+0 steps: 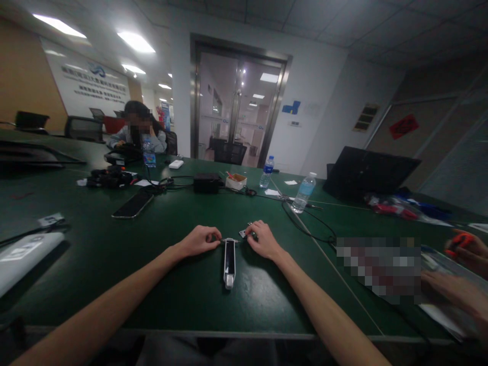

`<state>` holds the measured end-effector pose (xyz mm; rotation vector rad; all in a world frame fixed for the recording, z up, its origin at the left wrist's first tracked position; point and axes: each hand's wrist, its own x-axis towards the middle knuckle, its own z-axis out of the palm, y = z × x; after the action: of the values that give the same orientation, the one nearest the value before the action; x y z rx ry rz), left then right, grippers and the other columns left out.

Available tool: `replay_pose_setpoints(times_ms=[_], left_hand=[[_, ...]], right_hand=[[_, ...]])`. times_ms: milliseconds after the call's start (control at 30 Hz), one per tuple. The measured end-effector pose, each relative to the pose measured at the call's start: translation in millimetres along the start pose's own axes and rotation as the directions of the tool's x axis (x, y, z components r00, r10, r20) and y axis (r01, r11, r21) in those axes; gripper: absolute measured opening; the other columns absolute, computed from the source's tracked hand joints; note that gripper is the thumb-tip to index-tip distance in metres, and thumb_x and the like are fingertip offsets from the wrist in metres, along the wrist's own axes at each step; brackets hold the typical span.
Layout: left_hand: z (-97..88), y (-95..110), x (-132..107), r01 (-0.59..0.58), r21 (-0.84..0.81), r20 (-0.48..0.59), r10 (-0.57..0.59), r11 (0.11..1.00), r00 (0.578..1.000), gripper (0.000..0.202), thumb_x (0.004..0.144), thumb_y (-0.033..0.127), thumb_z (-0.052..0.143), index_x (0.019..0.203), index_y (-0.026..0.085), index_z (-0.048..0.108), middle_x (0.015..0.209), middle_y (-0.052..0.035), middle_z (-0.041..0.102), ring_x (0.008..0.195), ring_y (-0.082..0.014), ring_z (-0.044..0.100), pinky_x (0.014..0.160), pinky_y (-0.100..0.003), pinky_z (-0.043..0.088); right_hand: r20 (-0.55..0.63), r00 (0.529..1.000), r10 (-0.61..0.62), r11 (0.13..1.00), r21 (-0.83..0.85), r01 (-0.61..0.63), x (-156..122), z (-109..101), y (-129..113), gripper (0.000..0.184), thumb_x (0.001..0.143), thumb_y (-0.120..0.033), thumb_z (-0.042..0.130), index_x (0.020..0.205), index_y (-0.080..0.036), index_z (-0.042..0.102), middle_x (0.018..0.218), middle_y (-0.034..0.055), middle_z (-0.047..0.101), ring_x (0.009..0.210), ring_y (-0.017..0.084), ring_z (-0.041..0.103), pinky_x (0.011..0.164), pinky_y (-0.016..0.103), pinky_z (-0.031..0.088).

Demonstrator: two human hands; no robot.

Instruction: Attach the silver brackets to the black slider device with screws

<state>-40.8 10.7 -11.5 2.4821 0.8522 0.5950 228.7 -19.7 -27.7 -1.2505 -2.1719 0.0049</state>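
Left hand (198,241): fingers pinched on end of a thin metal bar (229,240), across the top of a white handheld device (229,264) lying on the green table (76,284). Right hand (263,240): fingers grasping a small metal piece (243,233), just beside the bar.

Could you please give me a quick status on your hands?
Left hand at top of slim white-and-black device; right hand pinching small metal piece; black smartphone beyond.

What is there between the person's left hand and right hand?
In the head view, a white and black device lies on the table between the left hand and the right hand.
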Motion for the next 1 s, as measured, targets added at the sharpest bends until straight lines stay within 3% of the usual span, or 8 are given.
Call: replay_pose_setpoints(times_ms=[200,567,1000], left_hand=[[1.9,-2.6,0.6,0.022,-0.033,-0.012,-0.022,0.999,1.000,0.021,0.084,0.031,0.060,0.094,0.015,0.067,0.082,-0.0014,0.067,0.063,-0.0112,0.056,0.060,-0.021,0.043],[-1.8,6.2,0.5,0.101,-0.082,0.009,-0.101,0.991,0.995,0.020,0.084,0.030,0.060,0.096,0.016,0.067,0.089,-0.0017,0.069,0.073,-0.0139,0.061,0.067,-0.024,0.048],[0.2,4.2,1.1,0.107,-0.113,-0.006,-0.108,0.988,0.994,0.018,0.083,0.029,0.062,0.094,0.016,0.068,0.088,-0.0017,0.070,0.074,-0.0144,0.063,0.068,-0.025,0.049]], right_hand=[[0.121,0.989,-0.081,0.997,-0.010,0.083,-0.1,-0.8,-22.4,0.006,0.080,-0.014,0.056,0.076,-0.019,0.060,0.083,0.0034,0.062,0.084,0.019,0.051,0.076,0.032,0.035],[0.125,0.988,-0.094,0.996,0.021,0.092,-0.8,-0.3,-18.9,0.008,0.080,-0.013,0.057,0.076,-0.019,0.059,0.081,0.0028,0.061,0.082,0.018,0.051,0.075,0.030,0.036],[0.122,0.988,-0.098,0.995,0.038,0.094,-0.4,3.5,-16.0,0.010,0.079,-0.010,0.056,0.075,-0.019,0.059,0.080,0.0025,0.062,0.080,0.017,0.052,0.077,0.030,0.039]])
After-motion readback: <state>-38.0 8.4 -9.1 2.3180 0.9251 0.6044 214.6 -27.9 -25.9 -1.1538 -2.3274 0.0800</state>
